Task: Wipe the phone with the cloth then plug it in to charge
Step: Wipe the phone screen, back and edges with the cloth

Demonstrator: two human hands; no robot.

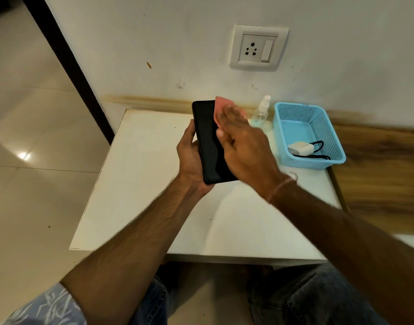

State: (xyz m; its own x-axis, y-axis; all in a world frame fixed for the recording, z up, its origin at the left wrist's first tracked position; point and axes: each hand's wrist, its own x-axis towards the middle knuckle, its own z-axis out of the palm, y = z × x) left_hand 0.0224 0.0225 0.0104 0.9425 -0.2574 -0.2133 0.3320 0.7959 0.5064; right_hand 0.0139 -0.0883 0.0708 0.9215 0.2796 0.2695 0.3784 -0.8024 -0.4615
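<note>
My left hand [191,158] grips a black phone [208,141] from its left edge and underside, holding it above the white table [135,184] with the dark screen facing up. My right hand [245,146] lies flat over the phone's right side, fingers stretched out, pressing a pink cloth [221,106] onto the screen. Only the cloth's far end shows beyond my blurred fingers. A white charger with a black cable [301,148] lies in the blue basket [332,137] to the right. A white wall socket with a switch [257,48] is on the wall above the table.
A small clear spray bottle [261,113] stands on the table between the phone and the basket. A wooden surface [384,172] adjoins the table on the right. Tiled floor lies to the left. My knees are under the table's near edge.
</note>
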